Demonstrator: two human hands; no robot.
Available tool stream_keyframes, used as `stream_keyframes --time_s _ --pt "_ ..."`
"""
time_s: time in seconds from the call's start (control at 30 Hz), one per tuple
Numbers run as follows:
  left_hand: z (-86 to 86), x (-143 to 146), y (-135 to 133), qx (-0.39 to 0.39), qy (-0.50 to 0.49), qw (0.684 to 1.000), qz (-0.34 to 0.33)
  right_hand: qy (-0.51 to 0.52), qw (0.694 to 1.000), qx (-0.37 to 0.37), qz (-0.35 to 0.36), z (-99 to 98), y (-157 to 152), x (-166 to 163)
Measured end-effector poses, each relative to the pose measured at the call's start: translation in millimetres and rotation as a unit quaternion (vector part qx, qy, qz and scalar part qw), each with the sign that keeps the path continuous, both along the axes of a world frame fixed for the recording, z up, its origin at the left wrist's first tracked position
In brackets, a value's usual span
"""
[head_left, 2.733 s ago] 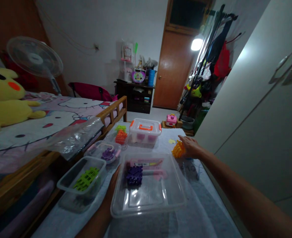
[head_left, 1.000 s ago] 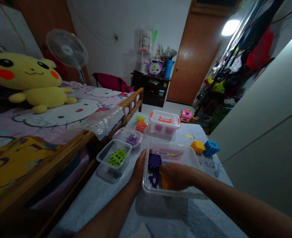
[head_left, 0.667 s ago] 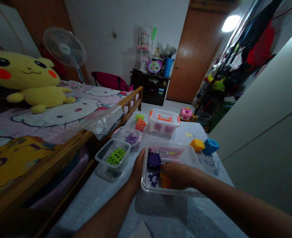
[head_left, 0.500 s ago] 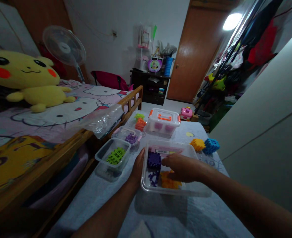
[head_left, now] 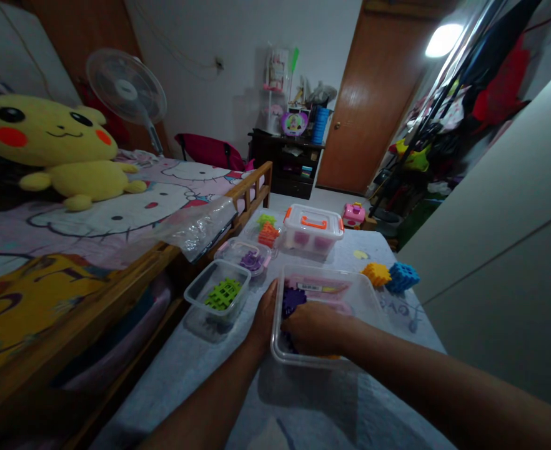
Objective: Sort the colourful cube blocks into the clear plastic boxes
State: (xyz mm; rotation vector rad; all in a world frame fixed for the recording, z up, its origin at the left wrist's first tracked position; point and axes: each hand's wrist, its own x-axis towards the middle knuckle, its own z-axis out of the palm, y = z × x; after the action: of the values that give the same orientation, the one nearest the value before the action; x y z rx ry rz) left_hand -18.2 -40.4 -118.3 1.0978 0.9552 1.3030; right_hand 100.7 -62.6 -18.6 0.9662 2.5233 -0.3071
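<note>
A clear plastic box (head_left: pixel 372 300) rests before me on the cloth-covered surface. My left hand (head_left: pixel 262 315) is closed against its left wall, steadying it. Inside the box, my right hand (head_left: pixel 310 328) has its fingers bent down and pinched on a dark purple interlocking block (head_left: pixel 287 341), mostly hidden under them. Just behind those fingers lies a stack of purple interlocking blocks (head_left: pixel 294 299). Orange blocks (head_left: pixel 332 357) peek out below the right hand, nearly covered. To the left, a small open container (head_left: pixel 193 294) holds green interlocking blocks (head_left: pixel 223 294).
Behind stand a lidded box with orange handle (head_left: pixel 313 232), a lidded purple-block container (head_left: pixel 226 251), and orange blocks (head_left: pixel 268 234). Yellow blocks (head_left: pixel 377 274) and blue blocks (head_left: pixel 403 277) sit at the right. A wooden bed rail (head_left: pixel 163 259) runs along the left.
My right hand has moved left and toward me inside the box, from over the orange blocks onto the nearer purple piece. My left hand stays at the box's left wall.
</note>
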Motion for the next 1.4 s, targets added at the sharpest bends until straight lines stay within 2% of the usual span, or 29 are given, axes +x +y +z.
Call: stream_keyframes --time_s 0.4,0.67,0.93,1.2,1.4 --pt "1.7 0 -1 0.011 0.029 0.999 -0.015 -0.019 1.0 0.012 0.019 -1.5 -3 -4" --pt "16.3 0 -7 0.022 0.038 0.999 -0.009 -0.046 0.998 0.013 0.036 3.9 -5 -8" --pt "10.7 1 -4 0.014 0.033 0.999 -0.008 -0.034 0.998 0.032 0.047 1.5 -4 -7" --pt "18.8 1 -7 0.028 0.04 0.999 -0.018 -0.046 0.996 0.042 0.059 0.3 -4 -3" --pt "12.7 1 -4 0.028 0.041 0.998 -0.028 -0.039 0.995 0.054 0.076 -6.9 -6 1"
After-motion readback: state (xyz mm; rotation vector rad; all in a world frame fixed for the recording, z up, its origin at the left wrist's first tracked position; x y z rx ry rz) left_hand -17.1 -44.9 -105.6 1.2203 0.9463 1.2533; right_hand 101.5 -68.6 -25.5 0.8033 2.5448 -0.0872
